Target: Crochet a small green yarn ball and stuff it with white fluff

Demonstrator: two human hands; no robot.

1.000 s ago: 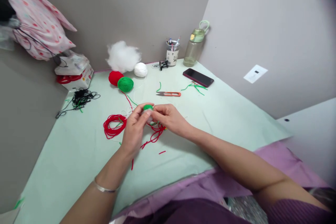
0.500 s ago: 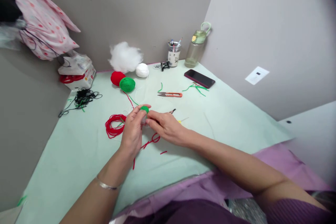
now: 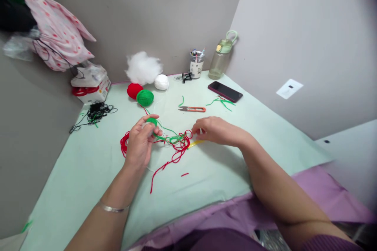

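Note:
My left hand (image 3: 140,141) is closed around a small green knitted or crocheted piece (image 3: 151,121) with a pale lower part, mostly hidden by my fingers. Green and red yarn strands (image 3: 178,141) trail from beside it in a loose tangle on the table. To the right, my right hand (image 3: 216,130) is low over the tabletop, fingers curled inward with the tips close together. Whatever is in them is too small to make out. A thin yellow stick (image 3: 196,143), perhaps a handle, lies just under it. Behind my left hand sits a coil of red yarn (image 3: 124,144).
Red (image 3: 134,91), green (image 3: 145,97) and white (image 3: 161,82) yarn balls stand beside white stuffing (image 3: 143,67). Orange thread snips (image 3: 193,109), a phone (image 3: 225,91), a pen cup (image 3: 196,64) and a bottle (image 3: 219,58) lie farther back. Black yarn (image 3: 98,113) is heaped at left.
My right hand has left the green piece and moved right, over the yellow stick. My left hand has shifted slightly left with the piece, and the yarn tangle between the hands now shows.

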